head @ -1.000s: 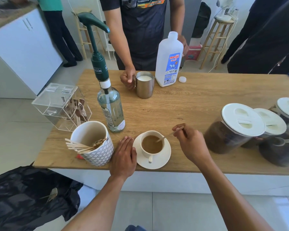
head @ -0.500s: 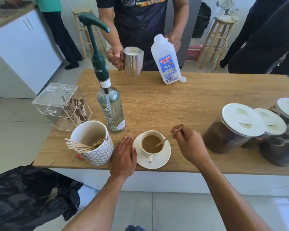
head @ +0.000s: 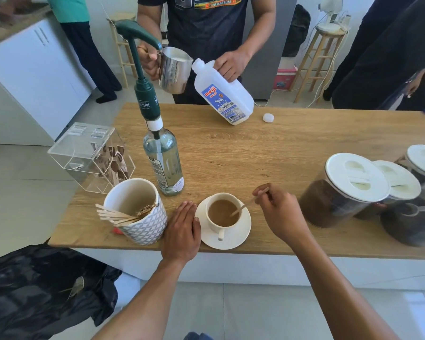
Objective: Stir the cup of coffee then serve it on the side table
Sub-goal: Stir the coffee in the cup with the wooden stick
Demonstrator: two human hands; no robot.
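Cup [head: 222, 213] on saucer [head: 241, 238] sat at table's [head: 280, 153] near edge. Right hand [head: 280, 215] pinched stirrer [head: 243, 207] in coffee; left hand [head: 182, 231] lay flat, touching saucer. Holder [head: 139, 212] crowded left, 1 jar [head: 341, 190] right.

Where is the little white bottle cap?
The cap lies on the far side of the wooden table, just right of the tilted milk jug that the person across is holding.

We see bright, even daylight with soft shadows on the bench [head: 268, 153] and mild glare off the steel jug [head: 173, 69]. Wide-angle bending curves the edges, where the jars [head: 353, 187] blur slightly.
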